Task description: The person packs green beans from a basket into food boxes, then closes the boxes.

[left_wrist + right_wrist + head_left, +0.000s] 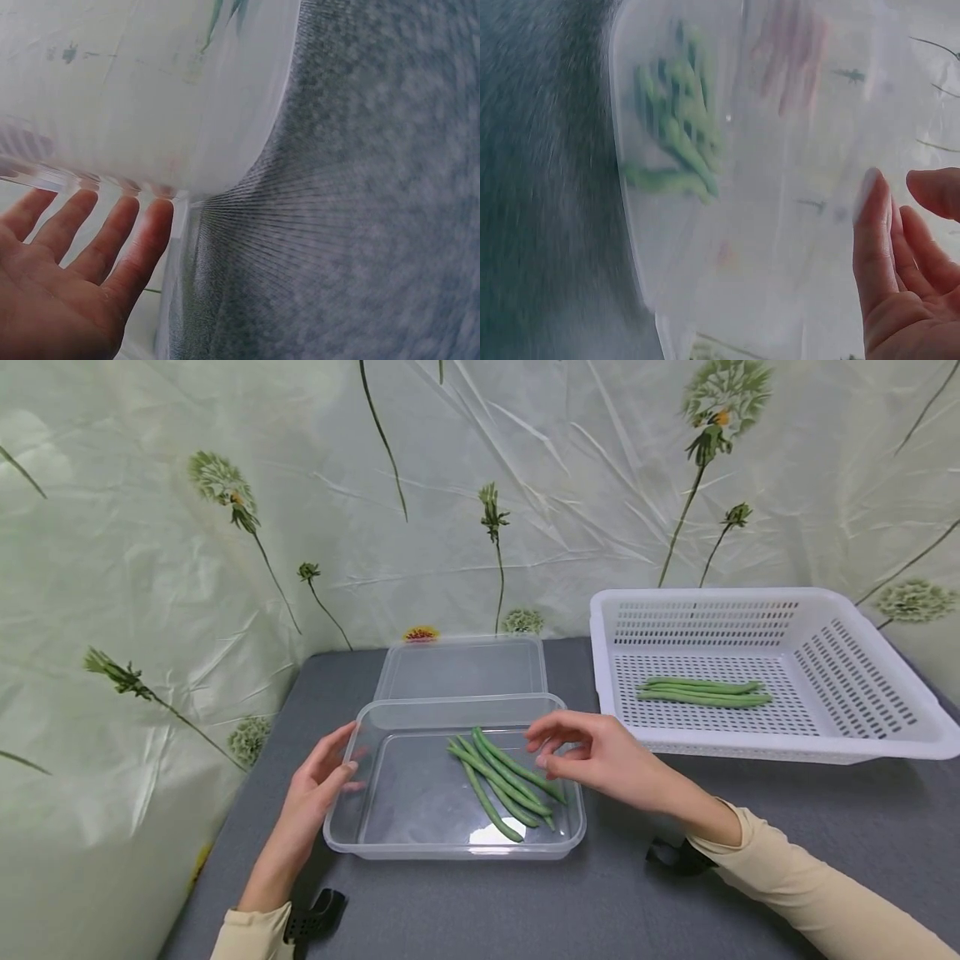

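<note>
A clear plastic container (pixel 397 852) stands on the table with several green beans (pixel 498 781) lying in a loose bundle in its right half. My left hand (pixel 309 789) is at the container's left side, its extended fingertips right against the wall in the left wrist view. Over the container's right rim is my right hand (pixel 592 756), its fingers loosely bent and nothing between them. The right wrist view shows a gap between that hand's thumb and fingers (pixel 877 247).
A white perforated basket (pixel 862 747) with several green beans (pixel 701 692) on its floor stands at the back right. Behind the container lies a clear flat lid (pixel 465 668). A flower-printed sheet (pixel 420 560) hangs behind the grey table (pixel 480 910).
</note>
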Demonstrator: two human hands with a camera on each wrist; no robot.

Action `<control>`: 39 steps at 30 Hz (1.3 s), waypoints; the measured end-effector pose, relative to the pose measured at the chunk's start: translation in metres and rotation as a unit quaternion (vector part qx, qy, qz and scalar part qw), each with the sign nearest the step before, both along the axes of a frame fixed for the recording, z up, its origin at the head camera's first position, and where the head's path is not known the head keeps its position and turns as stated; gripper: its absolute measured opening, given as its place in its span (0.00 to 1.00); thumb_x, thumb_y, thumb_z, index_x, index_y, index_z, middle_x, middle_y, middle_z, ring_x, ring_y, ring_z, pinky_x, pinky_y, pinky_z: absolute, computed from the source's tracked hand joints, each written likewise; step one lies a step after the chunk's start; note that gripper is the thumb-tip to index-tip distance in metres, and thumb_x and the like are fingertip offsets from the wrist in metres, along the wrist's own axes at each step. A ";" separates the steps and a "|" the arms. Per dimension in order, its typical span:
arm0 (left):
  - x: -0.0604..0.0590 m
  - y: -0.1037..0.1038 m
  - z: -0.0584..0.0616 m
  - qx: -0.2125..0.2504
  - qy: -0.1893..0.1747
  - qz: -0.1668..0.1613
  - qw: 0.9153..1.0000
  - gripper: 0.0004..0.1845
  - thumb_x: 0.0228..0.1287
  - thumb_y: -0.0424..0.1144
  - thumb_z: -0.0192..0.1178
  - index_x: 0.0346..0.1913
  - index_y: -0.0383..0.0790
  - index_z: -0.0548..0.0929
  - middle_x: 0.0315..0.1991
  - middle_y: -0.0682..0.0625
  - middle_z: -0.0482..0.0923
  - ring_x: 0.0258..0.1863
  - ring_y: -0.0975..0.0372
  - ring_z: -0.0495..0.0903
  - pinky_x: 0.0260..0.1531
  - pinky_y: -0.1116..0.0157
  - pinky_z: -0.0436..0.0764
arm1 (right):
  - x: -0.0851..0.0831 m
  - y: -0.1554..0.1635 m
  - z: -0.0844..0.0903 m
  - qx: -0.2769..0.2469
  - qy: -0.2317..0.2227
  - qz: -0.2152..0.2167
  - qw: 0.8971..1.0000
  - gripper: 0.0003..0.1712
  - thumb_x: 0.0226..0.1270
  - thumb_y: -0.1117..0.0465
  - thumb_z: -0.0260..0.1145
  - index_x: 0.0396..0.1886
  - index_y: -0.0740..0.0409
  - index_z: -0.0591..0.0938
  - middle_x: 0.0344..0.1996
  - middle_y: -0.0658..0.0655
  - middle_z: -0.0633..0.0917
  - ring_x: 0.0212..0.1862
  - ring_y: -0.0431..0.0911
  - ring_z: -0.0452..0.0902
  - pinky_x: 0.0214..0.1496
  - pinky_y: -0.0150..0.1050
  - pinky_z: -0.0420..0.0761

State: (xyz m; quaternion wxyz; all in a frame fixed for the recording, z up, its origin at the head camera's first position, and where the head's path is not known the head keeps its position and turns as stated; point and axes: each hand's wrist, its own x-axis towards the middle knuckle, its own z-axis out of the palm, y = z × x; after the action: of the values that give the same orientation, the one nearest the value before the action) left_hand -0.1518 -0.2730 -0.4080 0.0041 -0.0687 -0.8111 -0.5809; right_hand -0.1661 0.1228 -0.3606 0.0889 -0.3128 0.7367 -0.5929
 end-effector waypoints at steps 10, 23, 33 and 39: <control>0.002 0.000 0.001 -0.001 0.004 -0.005 1.000 0.27 0.77 0.34 0.49 0.76 0.47 0.61 0.74 0.48 0.58 0.66 0.52 0.68 0.45 0.64 0.80 | 0.001 0.038 0.024 0.030 0.061 -0.046 0.997 0.17 0.66 0.67 0.68 0.53 0.52 0.81 0.47 0.53 0.84 0.46 0.48 0.82 0.41 0.43 0.84; 0.000 0.000 0.000 0.006 -0.004 -0.005 1.000 0.27 0.78 0.35 0.49 0.76 0.48 0.60 0.74 0.47 0.58 0.64 0.62 0.70 0.45 0.62 0.80 | -0.005 0.093 0.060 0.157 0.152 -0.124 0.968 0.22 0.62 0.69 0.71 0.55 0.50 0.83 0.47 0.49 0.85 0.47 0.39 0.80 0.45 0.28 0.80; 0.001 -0.001 0.001 -0.004 0.005 -0.004 1.000 0.27 0.77 0.34 0.49 0.76 0.47 0.60 0.74 0.46 0.58 0.64 0.59 0.70 0.45 0.64 0.80 | -0.025 0.125 0.076 0.237 0.164 -0.102 0.952 0.20 0.63 0.67 0.71 0.53 0.45 0.83 0.45 0.43 0.85 0.45 0.37 0.80 0.43 0.25 0.77; 0.001 0.000 0.000 -0.004 0.004 -0.004 1.000 0.27 0.78 0.34 0.49 0.76 0.48 0.60 0.74 0.47 0.58 0.65 0.59 0.70 0.46 0.64 0.80 | -0.044 0.139 0.082 0.291 0.171 -0.084 0.938 0.19 0.65 0.65 0.70 0.55 0.48 0.82 0.44 0.43 0.85 0.44 0.36 0.80 0.43 0.27 0.77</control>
State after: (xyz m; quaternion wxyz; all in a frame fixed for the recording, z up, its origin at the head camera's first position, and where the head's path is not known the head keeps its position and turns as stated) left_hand -0.1508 -0.2729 -0.4075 0.0051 -0.0743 -0.8134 -0.5770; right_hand -0.2102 0.2617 -0.2787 -0.0012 -0.3072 0.9047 -0.2953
